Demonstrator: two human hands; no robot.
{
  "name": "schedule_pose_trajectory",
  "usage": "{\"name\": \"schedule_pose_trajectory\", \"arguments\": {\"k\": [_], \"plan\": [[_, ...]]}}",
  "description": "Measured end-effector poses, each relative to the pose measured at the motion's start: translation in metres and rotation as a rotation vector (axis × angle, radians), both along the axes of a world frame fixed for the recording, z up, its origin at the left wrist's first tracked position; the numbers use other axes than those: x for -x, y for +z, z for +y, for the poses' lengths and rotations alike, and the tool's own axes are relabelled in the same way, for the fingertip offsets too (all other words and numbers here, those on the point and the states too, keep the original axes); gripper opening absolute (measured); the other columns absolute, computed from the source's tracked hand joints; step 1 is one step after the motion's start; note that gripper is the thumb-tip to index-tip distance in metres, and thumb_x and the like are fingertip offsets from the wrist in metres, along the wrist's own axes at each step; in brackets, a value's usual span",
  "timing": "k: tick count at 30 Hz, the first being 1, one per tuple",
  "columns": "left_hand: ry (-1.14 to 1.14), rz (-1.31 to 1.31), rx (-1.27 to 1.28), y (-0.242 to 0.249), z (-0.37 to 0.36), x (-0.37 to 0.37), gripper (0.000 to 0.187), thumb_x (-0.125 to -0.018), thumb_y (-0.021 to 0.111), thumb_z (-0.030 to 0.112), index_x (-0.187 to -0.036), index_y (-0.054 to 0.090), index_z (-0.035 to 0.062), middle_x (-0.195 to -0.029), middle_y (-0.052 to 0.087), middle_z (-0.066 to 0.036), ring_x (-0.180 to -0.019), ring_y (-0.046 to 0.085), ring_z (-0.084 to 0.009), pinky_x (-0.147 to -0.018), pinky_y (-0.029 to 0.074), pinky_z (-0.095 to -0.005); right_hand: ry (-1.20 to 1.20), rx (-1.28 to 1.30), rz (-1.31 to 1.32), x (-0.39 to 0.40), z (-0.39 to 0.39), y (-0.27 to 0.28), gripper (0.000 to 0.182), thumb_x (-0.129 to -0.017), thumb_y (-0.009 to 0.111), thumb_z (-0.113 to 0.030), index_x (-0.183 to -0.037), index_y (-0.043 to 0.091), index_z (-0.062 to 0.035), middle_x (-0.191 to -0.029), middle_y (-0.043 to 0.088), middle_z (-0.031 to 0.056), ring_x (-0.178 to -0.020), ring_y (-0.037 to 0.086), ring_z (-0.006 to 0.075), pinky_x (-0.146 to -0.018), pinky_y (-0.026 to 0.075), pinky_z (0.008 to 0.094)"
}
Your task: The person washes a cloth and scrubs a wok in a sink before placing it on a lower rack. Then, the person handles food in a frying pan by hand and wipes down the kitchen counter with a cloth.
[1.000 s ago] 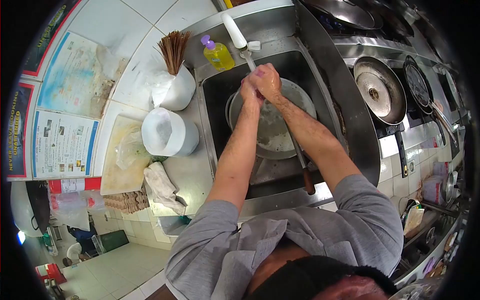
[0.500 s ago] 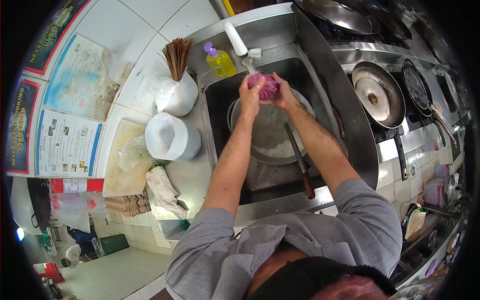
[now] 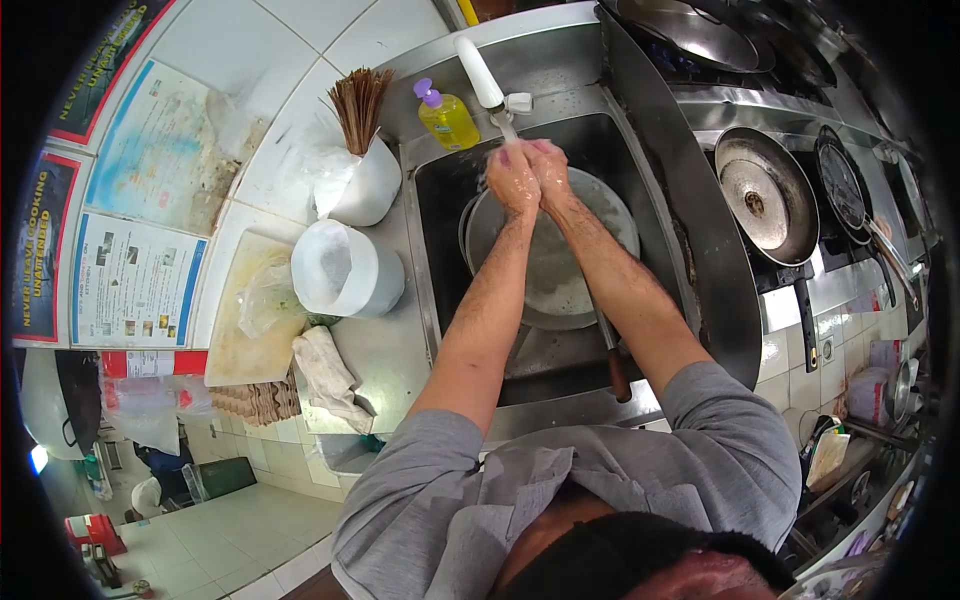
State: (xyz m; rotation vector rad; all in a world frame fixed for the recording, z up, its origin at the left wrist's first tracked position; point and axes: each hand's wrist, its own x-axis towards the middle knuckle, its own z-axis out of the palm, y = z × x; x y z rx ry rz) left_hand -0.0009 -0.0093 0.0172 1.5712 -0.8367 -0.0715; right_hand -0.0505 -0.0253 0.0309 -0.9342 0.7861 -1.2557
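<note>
Under the white-handled tap [image 3: 480, 74], my left hand [image 3: 512, 186] and my right hand [image 3: 549, 172] are pressed together round a pink, crinkled scrubber [image 3: 542, 147]. Only bits of pink show between my fingers, and water splashes over my hands. Below them a large round metal pan [image 3: 612, 215] with cloudy water sits in the dark sink [image 3: 440, 190]. A long metal tool with a brown wooden handle [image 3: 619, 380] leans across the pan's rim, by my right forearm.
Left of the tap stands a yellow soap bottle [image 3: 447, 122]. A stick brush [image 3: 360, 105] rises from a white container [image 3: 368, 190], near a white tub [image 3: 345, 270]. A cloth [image 3: 328, 375] lies on the counter. Frying pans [image 3: 768, 190] are on the stove at right.
Both hands have closed together round the pink scrubber, which was largely visible between them before. Water now splashes off them under the tap.
</note>
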Motion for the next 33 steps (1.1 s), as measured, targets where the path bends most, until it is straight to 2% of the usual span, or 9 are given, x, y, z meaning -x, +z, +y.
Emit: {"name": "schedule_pose_trajectory", "arguments": {"k": [5, 10, 13, 17, 20, 22, 24, 26, 33], "plan": [[-0.056, 0.310, -0.006, -0.006, -0.002, -0.004, 0.033, -0.085, 0.048, 0.027, -0.075, 0.061, -0.0009, -0.074, 0.061, -0.011, -0.064, 0.058, -0.0211, -0.060, 0.044, -0.0339, -0.028, 0.174, 0.545, 0.005, -0.016, -0.018, 0.022, -0.073, 0.063, -0.024, -0.074, 0.062, -0.0017, -0.081, 0.060, 0.0093, -0.071, 0.058, 0.0229, -0.063, 0.046, 0.0353], [-0.482, 1.277, 0.002, -0.017, 0.000, -0.020, 0.030, -0.085, 0.051, 0.031, -0.093, 0.059, 0.0031, -0.086, 0.061, -0.006, -0.073, 0.060, -0.0225, -0.064, 0.048, -0.0323, -0.104, 0.588, 0.895, 0.016, -0.006, -0.002, 0.029, -0.074, 0.061, -0.034, -0.074, 0.062, -0.0059, -0.083, 0.057, 0.0133, -0.071, 0.056, 0.0333, -0.065, 0.045, 0.0406], [-0.565, 1.127, 0.274, -0.012, 0.001, -0.012, 0.043, -0.083, 0.055, 0.039, -0.105, 0.052, 0.0028, -0.093, 0.059, -0.009, -0.080, 0.059, -0.0213, -0.068, 0.048, -0.0310, -0.014, 0.529, 0.899, 0.012, -0.013, -0.006, 0.025, -0.077, 0.060, -0.030, -0.084, 0.063, -0.0072, -0.085, 0.055, 0.0135, -0.080, 0.055, 0.0303, -0.071, 0.045, 0.0381], [-0.427, 1.079, -0.072, 0.027, 0.020, 0.004, 0.041, -0.082, 0.058, 0.038, -0.108, 0.049, 0.0085, -0.095, 0.057, -0.009, -0.089, 0.058, -0.0190, -0.069, 0.050, -0.0357, -0.197, 0.297, 0.644, 0.004, -0.020, -0.015, 0.030, -0.081, 0.059, -0.020, -0.110, 0.058, -0.0118, -0.093, 0.054, 0.0133, -0.099, 0.049, 0.0247, -0.086, 0.040, 0.0317], [-0.393, 0.854, 0.094, -0.007, -0.001, -0.023, 0.036, -0.077, 0.068, 0.023, -0.103, 0.054, 0.0028, -0.089, 0.058, -0.004, -0.079, 0.058, -0.0148, -0.070, 0.047, -0.0274, -0.066, 0.261, 0.448, 0.014, -0.019, -0.019, 0.030, -0.084, 0.058, -0.024, -0.111, 0.055, -0.0108, -0.097, 0.055, 0.0101, -0.093, 0.052, 0.0214, -0.080, 0.044, 0.0326], [-0.315, 0.728, 0.094, 0.001, 0.002, -0.023, 0.032, -0.077, 0.068, 0.021, -0.098, 0.055, 0.0018, -0.086, 0.058, -0.004, -0.076, 0.056, -0.0134, -0.068, 0.046, -0.0267, -0.099, -0.163, -0.025, 0.016, -0.023, -0.027, 0.040, -0.082, 0.060, -0.032, -0.115, 0.050, -0.0108, -0.097, 0.053, 0.0098, -0.085, 0.055, 0.0235, -0.073, 0.048, 0.0358], [-0.240, 0.488, 0.061, 0.010, 0.008, -0.017, 0.021, -0.076, 0.066, 0.016, -0.089, 0.058, 0.0010, -0.081, 0.058, -0.002, -0.072, 0.053, -0.0100, -0.066, 0.043, -0.0260, -0.022, -0.322, -0.039, 0.027, -0.024, -0.026, 0.040, -0.082, 0.060, -0.032, -0.113, 0.048, -0.0109, -0.096, 0.054, 0.0089, -0.081, 0.056, 0.0221, -0.067, 0.049, 0.0365], [-0.319, 0.646, 0.143, 0.012, 0.010, -0.014, 0.025, -0.077, 0.064, 0.019, -0.091, 0.057, -0.0012, -0.084, 0.059, -0.006, -0.073, 0.054, -0.0118, -0.065, 0.044, -0.0273, 0.055, -0.474, -0.092, 0.030, -0.020, -0.016, 0.039, -0.078, 0.066, -0.028, -0.106, 0.045, -0.0119, -0.094, 0.056, 0.0063, -0.076, 0.057, 0.0191, -0.056, 0.048, 0.0381], [-0.486, 1.259, 0.037, 0.019, 0.027, -0.031, 0.033, -0.091, 0.047, 0.034, -0.110, 0.050, 0.0071, -0.102, 0.060, -0.010, -0.097, 0.058, -0.0246, -0.082, 0.048, -0.0446, 0.063, -0.379, -0.092, 0.032, -0.025, -0.007, 0.047, -0.072, 0.072, -0.027, -0.107, 0.044, -0.0135, -0.095, 0.054, 0.0042, -0.083, 0.054, 0.0209, -0.063, 0.045, 0.0440]]}}
